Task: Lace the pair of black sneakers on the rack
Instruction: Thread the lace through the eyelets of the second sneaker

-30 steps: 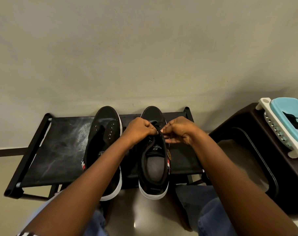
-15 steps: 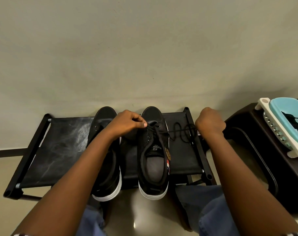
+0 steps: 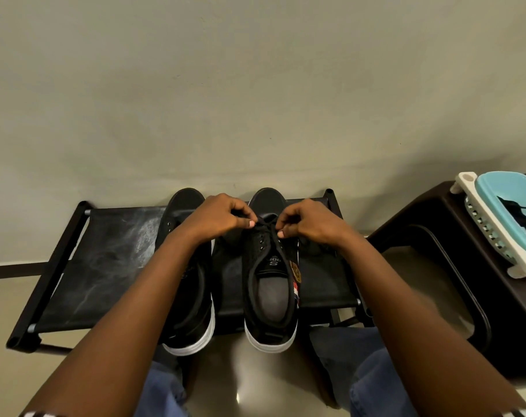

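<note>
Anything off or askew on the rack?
Mostly tidy. Both sneakers' heels overhang the rack front edge: left sneaker, right sneaker. The rack fabric has whitish scuffs on its left half.

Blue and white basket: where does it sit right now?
In the head view, the blue and white basket sits at the far right edge on the dark brown stool, right of the black rack that holds the sneakers.

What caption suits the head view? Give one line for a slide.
Both hands, left and right, pinch the black lace over the right sneaker on the rack.
</note>
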